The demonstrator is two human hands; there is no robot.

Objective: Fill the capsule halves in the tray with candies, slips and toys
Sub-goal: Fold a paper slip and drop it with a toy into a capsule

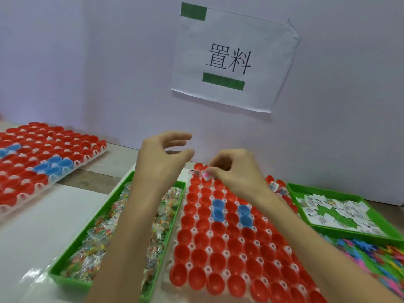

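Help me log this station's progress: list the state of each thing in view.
Left hand: open, hovering, holding nothing.
Right hand: pinching a small item over the centre tray's far end.
Centre tray: capsule halves mostly empty.
Left tray: mostly loaded, white contents showing.
Candy tray: full.
Slip tray: bottom partly covered.
Toys: loose, blurred.
Sign: taped up.

White tray [168,273] holds rows of red capsule halves [218,243], a few blue ones [218,212] among them, open side up, mostly empty. A small pink-wrapped piece [206,174] sits above the tray's far end. Wrapped candies [105,232] lie just left of the tray. White slips [336,211] and bright plastic toys [371,256] lie to its right.
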